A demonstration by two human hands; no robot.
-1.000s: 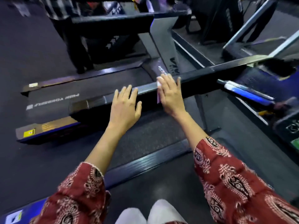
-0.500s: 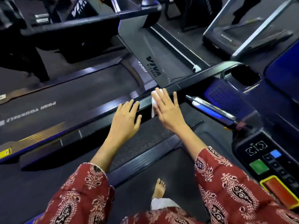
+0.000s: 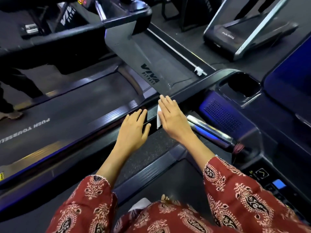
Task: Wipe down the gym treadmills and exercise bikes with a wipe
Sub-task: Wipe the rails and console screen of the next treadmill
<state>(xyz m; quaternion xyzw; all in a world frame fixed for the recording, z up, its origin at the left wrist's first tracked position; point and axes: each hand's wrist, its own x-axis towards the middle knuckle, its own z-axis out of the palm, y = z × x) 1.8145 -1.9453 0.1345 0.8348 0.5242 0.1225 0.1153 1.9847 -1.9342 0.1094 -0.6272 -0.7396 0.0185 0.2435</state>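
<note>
I stand on a treadmill and face its left handrail [image 3: 107,117], a long black bar running from lower left up to the console [image 3: 235,101]. My right hand [image 3: 171,118] lies flat, fingers straight, pressing a white wipe [image 3: 158,116] onto the rail; only the wipe's left edge shows under the palm. My left hand [image 3: 134,130] rests flat on the rail just left of it, fingers straight and holding nothing.
A second treadmill belt [image 3: 67,115] runs beside the rail on the left, and a person's foot [image 3: 10,115] stands on it. A silver and blue grip bar [image 3: 210,132] juts from the console. Control buttons [image 3: 277,184] sit at lower right. More machines stand behind.
My right hand has slid the wipe along the rail toward the console, and my left hand followed. My head has moved closer, bringing the console into view.
</note>
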